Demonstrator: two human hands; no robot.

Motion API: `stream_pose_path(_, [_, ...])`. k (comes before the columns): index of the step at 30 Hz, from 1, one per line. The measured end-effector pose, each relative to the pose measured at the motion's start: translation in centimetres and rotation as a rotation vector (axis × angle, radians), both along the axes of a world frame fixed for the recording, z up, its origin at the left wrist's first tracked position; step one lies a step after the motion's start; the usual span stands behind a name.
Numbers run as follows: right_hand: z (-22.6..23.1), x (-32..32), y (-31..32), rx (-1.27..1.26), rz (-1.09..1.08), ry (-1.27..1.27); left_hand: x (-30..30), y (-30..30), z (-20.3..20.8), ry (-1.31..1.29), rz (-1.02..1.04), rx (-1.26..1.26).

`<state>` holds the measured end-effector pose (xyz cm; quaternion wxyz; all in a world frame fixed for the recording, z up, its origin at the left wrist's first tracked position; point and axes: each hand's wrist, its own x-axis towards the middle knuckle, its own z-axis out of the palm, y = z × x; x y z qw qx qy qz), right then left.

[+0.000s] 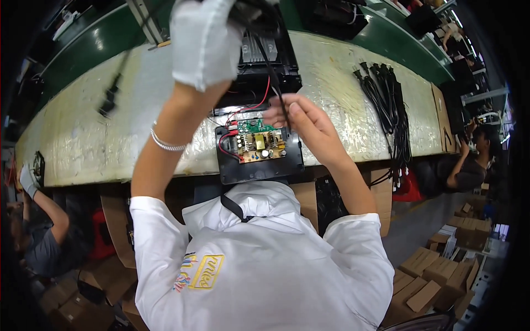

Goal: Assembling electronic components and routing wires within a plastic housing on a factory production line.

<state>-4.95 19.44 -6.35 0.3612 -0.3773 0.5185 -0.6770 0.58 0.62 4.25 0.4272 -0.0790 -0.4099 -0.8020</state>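
Observation:
My left hand (203, 47), in a white glove, is raised over the far side of the bench. It grips a looped black power cord (255, 15); its fingertips are partly hidden at the upper edge. My bare right hand (305, 120) pinches a hanging length of that black cord between thumb and fingers. Under it lies a black plastic cover (259, 172) carrying a circuit board (257, 149) with capacitors and a yellow transformer. Red wires run from the board to a black housing (287, 69) with a finned metal heat sink (259, 51) behind it.
A blurred black plug (109, 102) dangles at the left. Several bundled black power cords (389, 110) drape over the bench's right front edge. Co-workers sit at both sides, one with a gloved hand (27, 181). Cardboard boxes (436, 270) stand on the floor at lower right.

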Motion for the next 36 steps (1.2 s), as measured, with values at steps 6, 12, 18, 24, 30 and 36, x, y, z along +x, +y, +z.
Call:
stream_pose_path(6, [-2.7, -0.1, 0.4, 0.179, 0.138, -0.037, -1.8, -3.1, 0.4, -0.063, -0.002, -0.048])
stream_pose_path(12, [-4.1, -1.2, 1.2, 0.34, -0.053, 0.279, -3.0, -2.7, -0.2, -0.26, 0.255, -0.223])
stream_pose_path(18, [-4.1, -1.4, 0.8, 0.405, -0.221, 0.596, -3.8, -2.2, -0.7, -0.109, -0.051, -0.219])
stream_pose_path(24, [-6.1, -0.9, 0.2, 0.324, -0.294, 0.637, -4.1, -0.9, -0.7, -0.136, -0.07, -0.284])
stream_pose_path(30, [-6.5, -1.1, 0.6, 0.307, -0.254, 0.613, -3.7, -0.6, -0.5, -0.192, -0.048, -0.297])
stream_pose_path(36, [-5.3, -2.3, 1.6, 0.328, -0.11, 0.708, -3.6, -0.9, -1.2, -0.131, -0.134, -0.248])
